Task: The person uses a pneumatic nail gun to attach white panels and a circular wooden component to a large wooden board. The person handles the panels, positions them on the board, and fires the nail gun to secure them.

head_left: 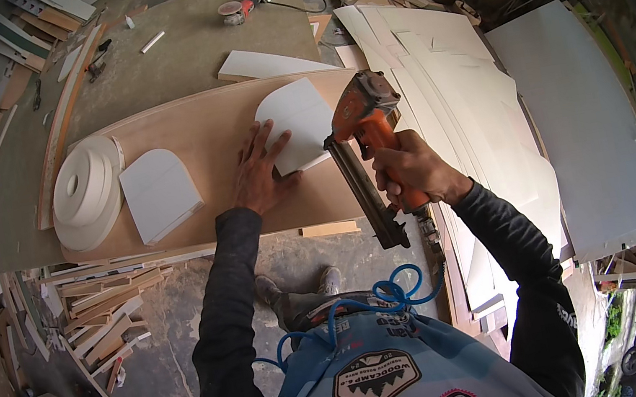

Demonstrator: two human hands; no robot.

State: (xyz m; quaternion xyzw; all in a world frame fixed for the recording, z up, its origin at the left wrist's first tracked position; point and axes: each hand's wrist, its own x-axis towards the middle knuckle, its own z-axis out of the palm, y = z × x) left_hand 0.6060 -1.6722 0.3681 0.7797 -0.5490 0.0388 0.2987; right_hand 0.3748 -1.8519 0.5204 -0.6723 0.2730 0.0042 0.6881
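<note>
Flat left hand (pixel 259 176) pins arched white panel (pixel 298 121); right hand (pixel 409 172) clasps orange nailer (pixel 362 118).

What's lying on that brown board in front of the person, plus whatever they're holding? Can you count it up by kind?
White arch-topped panels: 2, one lying free, one under the left hand
White stacked round moulding: 1
Orange nail gun, held in the right hand: 1
Total: 4
</note>
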